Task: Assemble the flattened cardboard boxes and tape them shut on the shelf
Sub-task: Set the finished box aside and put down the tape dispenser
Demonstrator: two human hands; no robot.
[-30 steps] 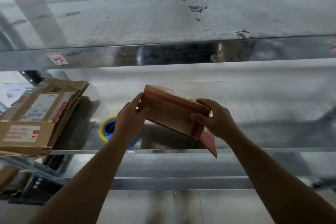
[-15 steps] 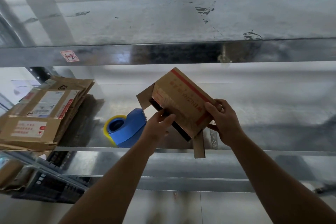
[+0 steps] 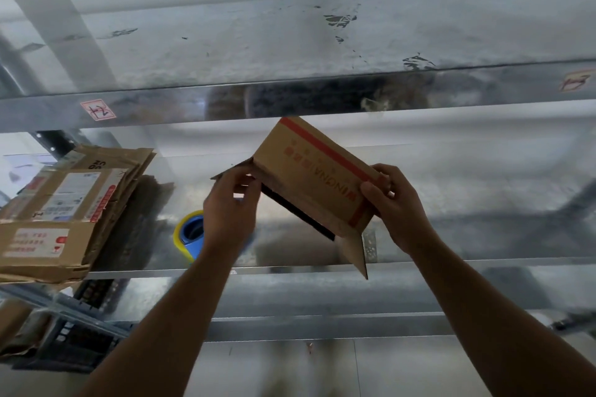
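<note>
Cardboard box [image 3: 317, 179], half-opened and tilted, hangs above the shelf's front edge [image 3: 322, 269] between both hands: left hand [image 3: 230, 214] pinches its left flap, right hand [image 3: 395, 208] grips its right end. Tape roll [image 3: 190, 235] and flattened boxes [image 3: 64, 206] lie left.

The left hand [image 3: 230, 213] hides most of the tape [image 3: 188, 235]; only a yellow rim and some blue show. The stack [image 3: 64, 213] of flat boxes runs off the left edge, its label print too blurred to read. The right hand [image 3: 396, 209] covers the end of the lettering on the box [image 3: 316, 177]. The sticker [image 3: 577, 80] at the right edge is smeared.
</note>
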